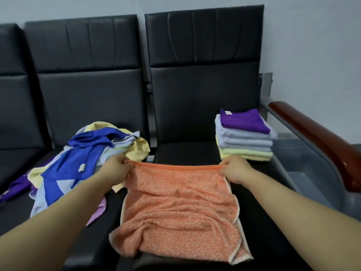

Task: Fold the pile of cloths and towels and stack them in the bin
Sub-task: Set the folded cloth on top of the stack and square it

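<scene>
Black padded seats [195, 94] stand in a row against a grey wall [312, 36], and the work lies on the seat nearest the camera. The left hand [115, 169] pinches the far left corner of the orange towel [179, 208], fingers curled over the hem. The right hand [235, 169] pinches the far right corner the same way. Between them the far edge is pulled taut and slightly raised, while the rest of the towel lies rumpled on the seat, its near edge bunched and already doubled under in places.

It looks like soft, light terry: it will sag and wrinkle wherever it is not held, and it will not slip much on the seat. The corners are the right places to hold. A fold should keep square if the edge stays tight between both hands, and the creases want smoothing flat first.

To the left, touching the left wrist, lies the pile [78, 159] of unfolded cloths in blue, yellow, pale blue and purple. Just beyond the right hand sits the stack [246, 139] of folded cloths, purple on top. Further right, under a wooden armrest [316, 133], is what seems to be a clear bin [304, 165]; nothing folded appears to be in it yet.
</scene>
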